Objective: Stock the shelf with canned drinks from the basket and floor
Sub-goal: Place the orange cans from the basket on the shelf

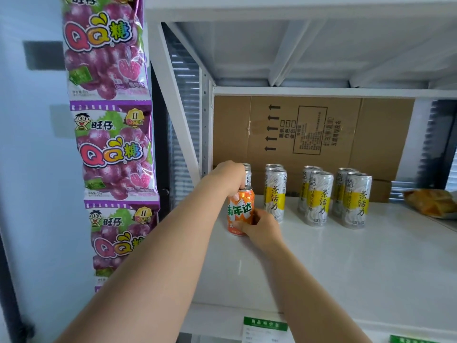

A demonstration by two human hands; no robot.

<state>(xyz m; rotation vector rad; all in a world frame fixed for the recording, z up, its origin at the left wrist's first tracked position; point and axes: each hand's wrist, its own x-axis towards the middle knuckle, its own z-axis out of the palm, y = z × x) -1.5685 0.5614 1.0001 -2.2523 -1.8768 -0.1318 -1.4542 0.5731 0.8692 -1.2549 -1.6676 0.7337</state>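
Note:
An orange soda can [241,206] stands upright on the white shelf [346,256] near its left end. My left hand [228,177] grips the can's top rim from above. My right hand [261,227] curls round the can's lower right side. Behind and to the right stand several tall silver-and-yellow tea cans [319,198] in paired rows; one more [247,175] is partly hidden behind my left hand. The basket and the floor are out of view.
A flattened cardboard box [309,134] lines the back of the shelf. Purple candy bags [111,149] hang in a strip at the left beside the white upright [173,95]. A yellow snack bag [432,201] lies at the far right. Green-and-white price tags [265,329] sit on the front edge.

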